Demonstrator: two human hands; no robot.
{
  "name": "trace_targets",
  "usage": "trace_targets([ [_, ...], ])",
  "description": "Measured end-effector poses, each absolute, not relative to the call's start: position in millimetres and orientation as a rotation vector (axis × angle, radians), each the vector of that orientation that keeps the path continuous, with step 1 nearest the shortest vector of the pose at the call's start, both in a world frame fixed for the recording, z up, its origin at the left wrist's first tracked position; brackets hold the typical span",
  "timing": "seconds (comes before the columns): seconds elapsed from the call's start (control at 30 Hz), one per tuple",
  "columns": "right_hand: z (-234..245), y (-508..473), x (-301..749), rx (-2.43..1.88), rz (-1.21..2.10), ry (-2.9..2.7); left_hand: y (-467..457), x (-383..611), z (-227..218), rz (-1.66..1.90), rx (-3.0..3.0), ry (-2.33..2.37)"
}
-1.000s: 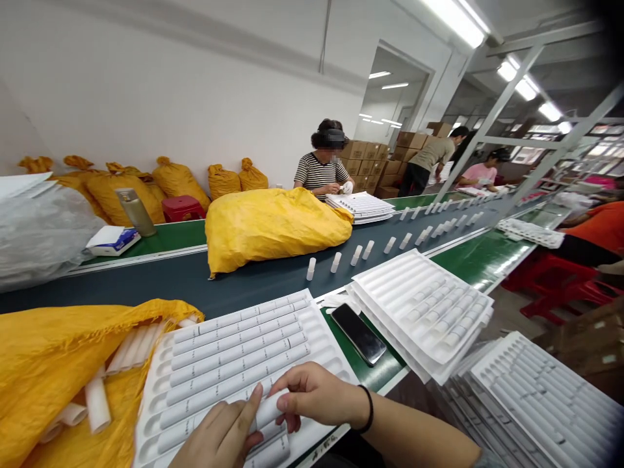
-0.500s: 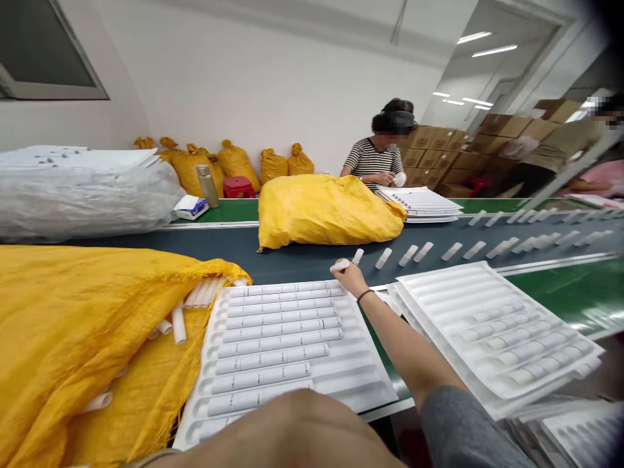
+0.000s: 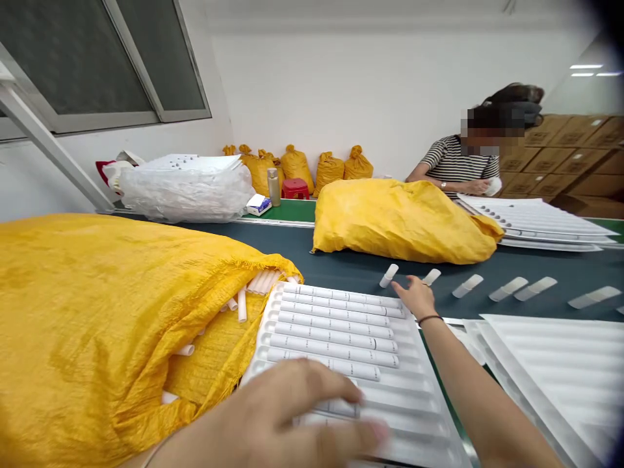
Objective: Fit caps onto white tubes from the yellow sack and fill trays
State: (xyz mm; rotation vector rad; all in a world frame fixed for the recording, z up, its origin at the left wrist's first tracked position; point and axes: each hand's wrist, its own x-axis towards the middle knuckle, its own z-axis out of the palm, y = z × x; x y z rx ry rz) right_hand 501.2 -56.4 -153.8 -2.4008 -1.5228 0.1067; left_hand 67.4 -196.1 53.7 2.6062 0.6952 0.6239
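Observation:
My right hand (image 3: 416,298) is over the dark conveyor belt, thumb and fingers apart and nothing held. A short white tube (image 3: 389,275) is on the belt just beyond its fingertips, and another white tube (image 3: 431,277) lies right behind the hand. In the foreground my left hand (image 3: 292,409), blurred, stretches its fingers over the white grooved tray (image 3: 424,396). Rows of long white tubes (image 3: 336,338) with small dark print fill the tray's upper grooves. The left hand hides part of the lower rows.
A yellow woven sack (image 3: 121,292) with white tubes in its mouth is at left; another yellow sack (image 3: 400,221) lies across the belt. More white trays (image 3: 556,364) are stacked at right. Opposite, a co-worker in a striped shirt (image 3: 453,159) is beside stacked trays (image 3: 541,221).
My right hand has let go of the white tube, which is now on the belt. My left hand has come further into view with fingers extended. The view has swung left.

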Motion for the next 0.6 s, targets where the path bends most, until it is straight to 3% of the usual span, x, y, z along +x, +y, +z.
trace_targets([
  [0.17, -156.6, -99.8, 500.7, -2.214, 0.124, -1.95, -99.7, 8.1, -54.3, 0.312, 2.501, 1.444],
  [0.3, -162.2, -110.5, 489.2, -2.108, 0.169, -2.201, -47.2, -36.7, -113.0, 0.326, 2.457, 1.454],
  [0.4, -157.3, -108.7, 483.8, -2.1, 0.114, -2.252, -39.4, -38.9, -118.2, 0.425, 2.442, 1.4],
  [0.6, -121.1, -121.0, 464.0, -2.082, -0.055, -2.207, -75.9, 1.8, -85.3, 0.812, 2.32, 1.273],
])
